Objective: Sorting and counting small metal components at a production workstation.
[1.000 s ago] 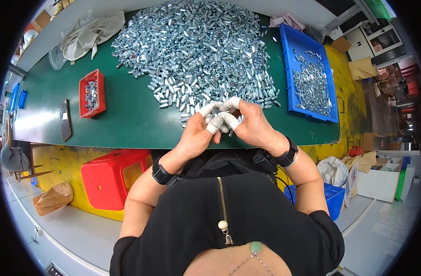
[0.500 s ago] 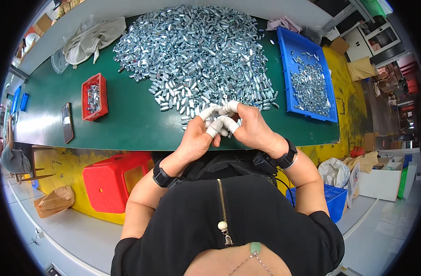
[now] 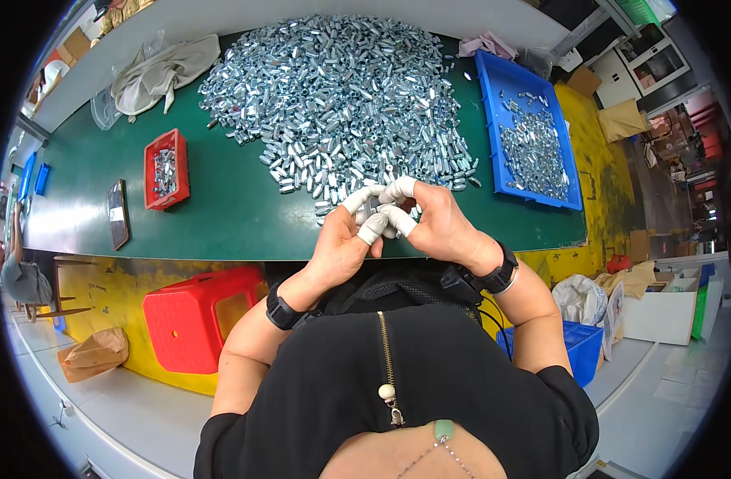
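My left hand [image 3: 340, 246] and my right hand [image 3: 443, 225] meet over the front edge of the green table [image 3: 237, 215]. White finger covers sheathe the thumbs and fingertips of both. Pinched between them are small silvery metal nuts [image 3: 372, 204], mostly hidden by the fingers; how many each hand has does not show. Just beyond my fingertips spreads a large heap of long, hex-sided metal nuts [image 3: 341, 104], some lying loose at its near edge.
A red bin [image 3: 182, 172] with some nuts stands at left, beside a phone [image 3: 118, 215]. At right lies a blue tray [image 3: 491, 120] with more nuts. Grey cloth [image 3: 158, 76] rests at the far left. A red stool [image 3: 178, 319] and a blue crate [image 3: 577, 343] are below the table.
My fingers have shifted slightly around the small metal nuts, which show a little more between the fingertips. The view has tilted a little; both hands stay in the same place.
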The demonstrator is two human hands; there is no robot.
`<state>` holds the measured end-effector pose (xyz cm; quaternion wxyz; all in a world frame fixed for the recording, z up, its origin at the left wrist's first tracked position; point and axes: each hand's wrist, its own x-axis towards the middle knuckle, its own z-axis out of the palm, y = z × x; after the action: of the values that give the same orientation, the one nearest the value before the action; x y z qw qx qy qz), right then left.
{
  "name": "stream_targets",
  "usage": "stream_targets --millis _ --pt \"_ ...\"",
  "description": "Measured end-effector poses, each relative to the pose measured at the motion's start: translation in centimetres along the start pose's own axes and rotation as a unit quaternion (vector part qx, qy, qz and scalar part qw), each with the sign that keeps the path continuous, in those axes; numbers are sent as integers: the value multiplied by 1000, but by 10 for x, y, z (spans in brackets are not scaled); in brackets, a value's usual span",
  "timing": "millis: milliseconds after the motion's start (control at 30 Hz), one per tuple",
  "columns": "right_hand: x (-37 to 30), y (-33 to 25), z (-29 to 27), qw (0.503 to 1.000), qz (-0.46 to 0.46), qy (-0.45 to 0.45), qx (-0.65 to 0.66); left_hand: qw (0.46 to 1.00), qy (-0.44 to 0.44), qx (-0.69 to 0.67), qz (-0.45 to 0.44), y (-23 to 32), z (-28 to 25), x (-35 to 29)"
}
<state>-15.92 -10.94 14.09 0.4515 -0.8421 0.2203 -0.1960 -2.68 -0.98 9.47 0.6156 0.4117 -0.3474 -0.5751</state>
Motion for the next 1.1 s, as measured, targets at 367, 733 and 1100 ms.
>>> stream_targets --millis 367,733,1100 --pt "-5 2 -10 994 -103 19 -34 997 -77 -11 -8 7 -1 1" --pt "-10 11 0 964 71 37 252 988 -26 132 72 4 8 5" --pt "-10 28 5 935 123 36 330 978 45 160 126 1 10 5"
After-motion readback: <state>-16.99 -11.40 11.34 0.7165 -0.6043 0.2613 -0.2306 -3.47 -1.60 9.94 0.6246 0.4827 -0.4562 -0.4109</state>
